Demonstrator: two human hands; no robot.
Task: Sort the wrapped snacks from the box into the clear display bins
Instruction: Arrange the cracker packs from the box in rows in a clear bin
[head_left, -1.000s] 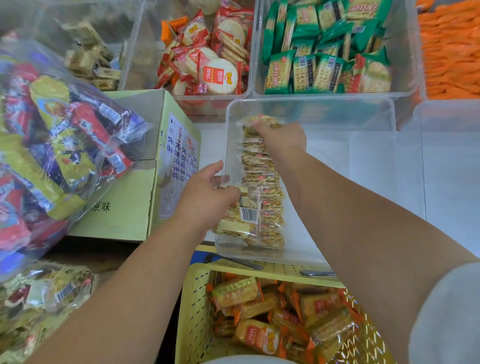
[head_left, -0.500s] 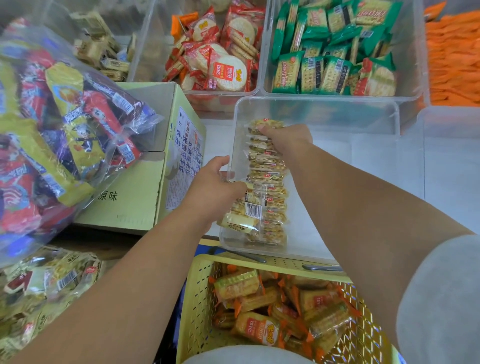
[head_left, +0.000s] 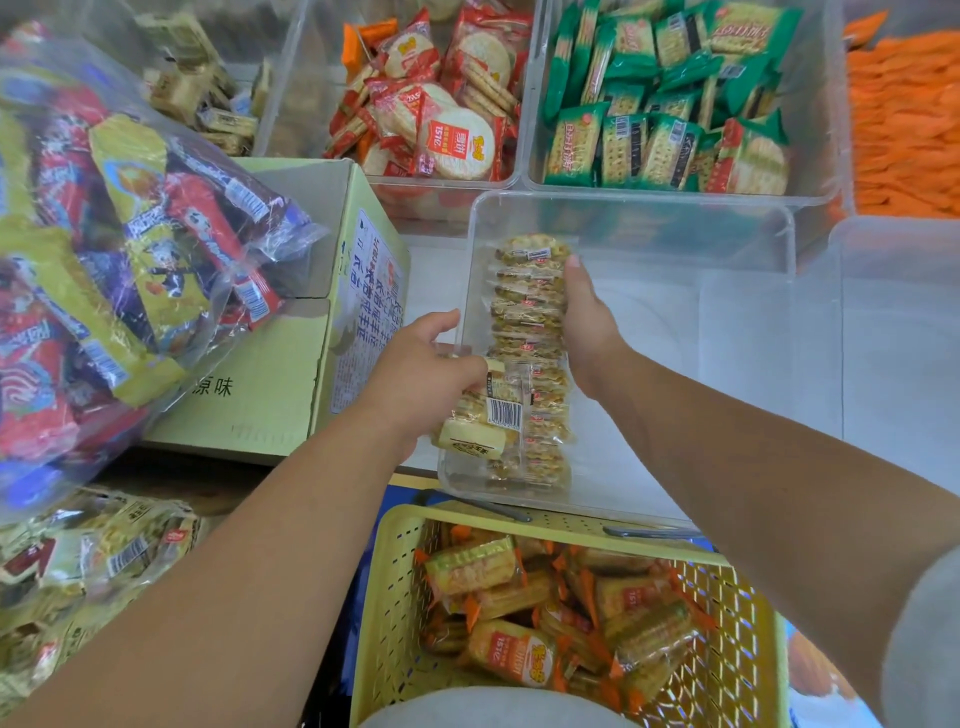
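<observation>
Wrapped cracker packs (head_left: 527, 317) stand in a row along the left wall of the clear bin (head_left: 675, 200). The right hand (head_left: 587, 322) presses flat against the row's right side, fingers straight. The left hand (head_left: 421, 374) curls round the nearest packs. A cardboard box (head_left: 270, 395) sits just left.
</observation>
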